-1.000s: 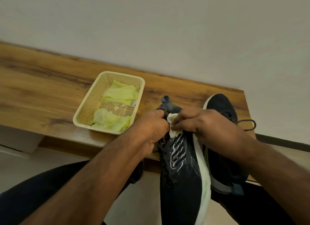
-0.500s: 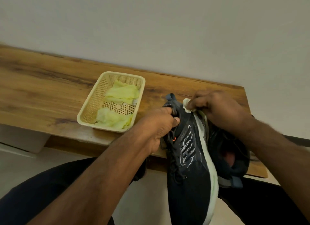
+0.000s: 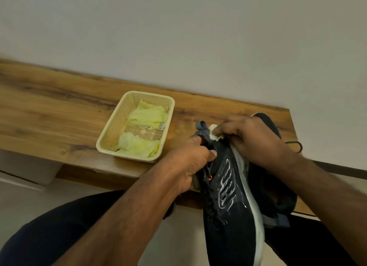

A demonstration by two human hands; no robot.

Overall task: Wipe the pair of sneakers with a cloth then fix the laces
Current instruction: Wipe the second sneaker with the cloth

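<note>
**Heel wipe in progress, shoe held off bench edge**

The left hand was clamped on the collar of the dark sneaker, fingers hooked inside the opening, thumb pressed on the outer side. The right hand was closed on a small pale cloth, pinched against the heel end just beside the heel pull tab. The held sneaker lay tilted on its side, heel toward the basket, toe pointing away from it and out over the bench edge. The second sneaker sat right of the held one, farther from the basket, mostly hidden by the right arm; its lace loop showed on the bench. Yellow-green cloths lay inside the basket.

Risks, as judged: the shoe was mostly unsupported past the bench edge, so a slack left grip could drop it. The cloth was a small wad and could slip from the fingertips. The loose laces could snag the wiping hand.

Writing: a silvery side logo showed on the held sneaker, but no letters or brand name could be read.
</note>
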